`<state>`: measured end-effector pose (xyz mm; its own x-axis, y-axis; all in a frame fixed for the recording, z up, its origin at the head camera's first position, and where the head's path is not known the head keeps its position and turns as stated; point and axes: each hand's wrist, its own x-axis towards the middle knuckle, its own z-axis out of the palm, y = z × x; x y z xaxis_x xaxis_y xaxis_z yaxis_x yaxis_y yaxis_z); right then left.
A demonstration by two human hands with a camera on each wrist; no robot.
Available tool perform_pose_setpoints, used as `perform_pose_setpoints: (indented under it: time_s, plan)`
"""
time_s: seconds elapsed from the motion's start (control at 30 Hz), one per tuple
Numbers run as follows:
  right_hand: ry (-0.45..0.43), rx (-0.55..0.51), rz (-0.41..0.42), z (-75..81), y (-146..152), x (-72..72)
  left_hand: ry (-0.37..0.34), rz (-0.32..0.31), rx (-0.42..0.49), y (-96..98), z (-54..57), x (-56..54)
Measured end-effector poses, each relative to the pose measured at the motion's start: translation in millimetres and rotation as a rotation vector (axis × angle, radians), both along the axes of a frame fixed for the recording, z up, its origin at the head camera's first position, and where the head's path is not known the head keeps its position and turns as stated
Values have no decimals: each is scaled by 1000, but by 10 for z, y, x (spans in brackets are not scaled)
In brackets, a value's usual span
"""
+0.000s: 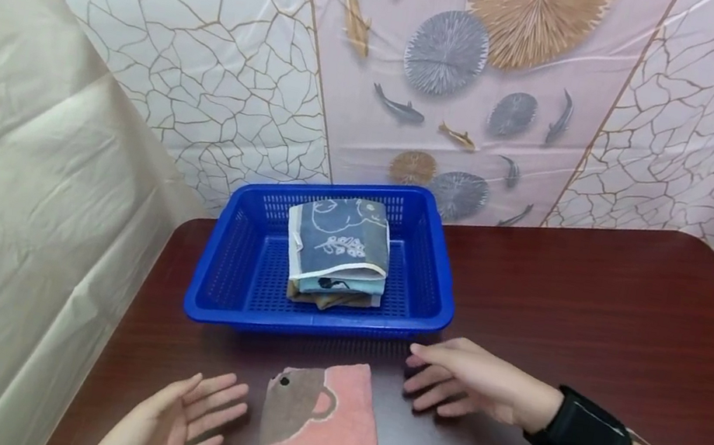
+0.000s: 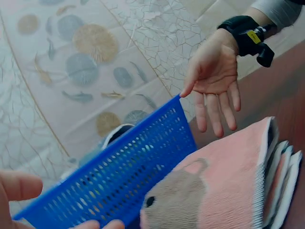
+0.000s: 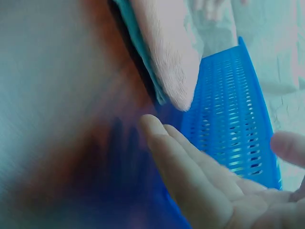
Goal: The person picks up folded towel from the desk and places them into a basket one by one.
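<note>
On the table before me lies a folded pink towel [image 1: 325, 430] with a grey-brown animal shape and a black dot. In the left wrist view, the pink towel [image 2: 228, 167] shows several folded layers at its edge. My left hand [image 1: 183, 414] is to the left of it, palm turned inward and fingers spread. To its right, near the basket's front corner, my right hand [image 1: 472, 380] has its fingers extended and holds nothing. Behind the towel stands a blue plastic basket [image 1: 311, 325]. Inside it is a stack of folded towels, a blue-grey towel [image 1: 343, 240] on top.
The dark red-brown table [image 1: 596, 318] extends to the right of the basket. A patterned sheet [image 1: 377, 100] hangs right behind the table, and a plain beige cloth [image 1: 28, 199] slopes down on the left. My right wrist wears a black strap [image 1: 586, 442] with a small device.
</note>
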<state>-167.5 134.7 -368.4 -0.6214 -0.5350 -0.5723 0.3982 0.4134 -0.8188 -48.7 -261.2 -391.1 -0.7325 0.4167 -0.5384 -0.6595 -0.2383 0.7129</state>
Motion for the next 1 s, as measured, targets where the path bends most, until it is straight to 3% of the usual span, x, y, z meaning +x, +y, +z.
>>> perform_pose_setpoints:
  time_s: [0.07, 0.2, 0.33, 0.53, 0.63, 0.77, 1.0]
  plan:
    - [-97, -95, -27, -60, 89, 33, -35, -13, 64, -30, -44, 16]
    - [-260, -280, -50, -182, 221, 102, -61, -84, 275, -71, -99, 49]
    - [-337, -375, -59, -301, 258, 166, -76, -172, 396, -79, -171, 36]
    - [-403, -452, -11, -478, 157, 239, -59, -252, 335, -29, -257, -18]
    - [-423, -478, 17, -525, 92, 250, -47, -262, 300, 2, -288, -39]
    - [-438, -476, 17, -553, -7, 260, -48, -247, 234, 44, -321, -63]
    - [-446, -492, 12, -616, -224, 323, -60, -196, 30, 253, -360, -93]
